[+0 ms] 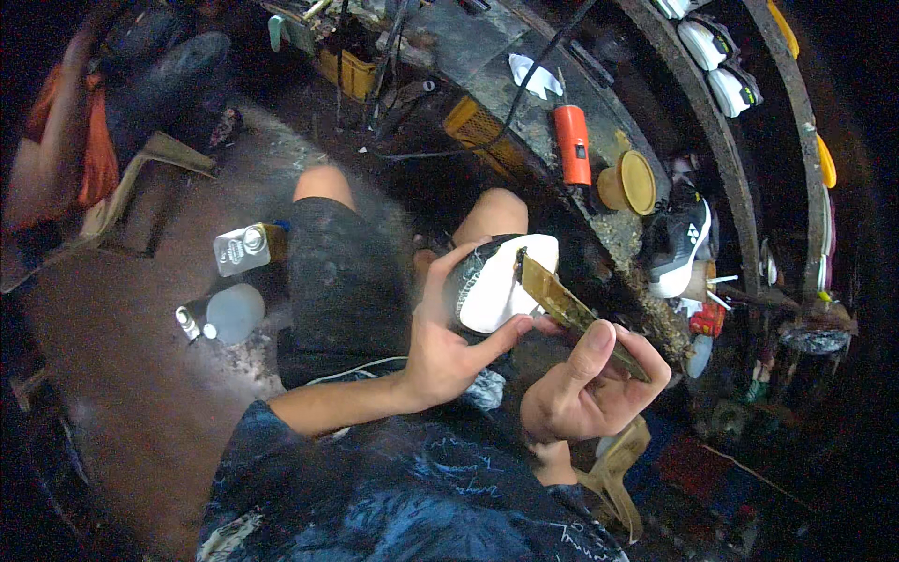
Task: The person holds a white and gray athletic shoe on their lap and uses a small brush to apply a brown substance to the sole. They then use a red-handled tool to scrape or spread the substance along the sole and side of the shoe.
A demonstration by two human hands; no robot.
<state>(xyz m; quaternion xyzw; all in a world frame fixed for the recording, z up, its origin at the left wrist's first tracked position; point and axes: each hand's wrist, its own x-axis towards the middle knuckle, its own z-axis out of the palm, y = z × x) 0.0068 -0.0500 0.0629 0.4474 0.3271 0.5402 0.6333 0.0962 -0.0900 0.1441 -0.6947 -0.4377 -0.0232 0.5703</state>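
Observation:
My left hand (440,351) is closed round a black-and-white shoe upper (496,288) above my lap. Its smooth white side faces up, and stitching runs along the dark edge. Between the thumb and fingers of my right hand (592,384) is a flat, yellowish-brown strip-like tool (559,300), stained along its length. The tool's dark far tip meets the white surface near the upper's far edge; whether it presses there I cannot tell. My left fingers are partly hidden behind the upper.
On the bench at right are an orange-red cylinder (571,145), a round yellow tub (637,183) and a black-and-white shoe (682,244). Shelves with more shoes (730,89) curve beyond. A metal can (243,248) and a whitish container (234,314) stand left of my legs. Another person sits at far left.

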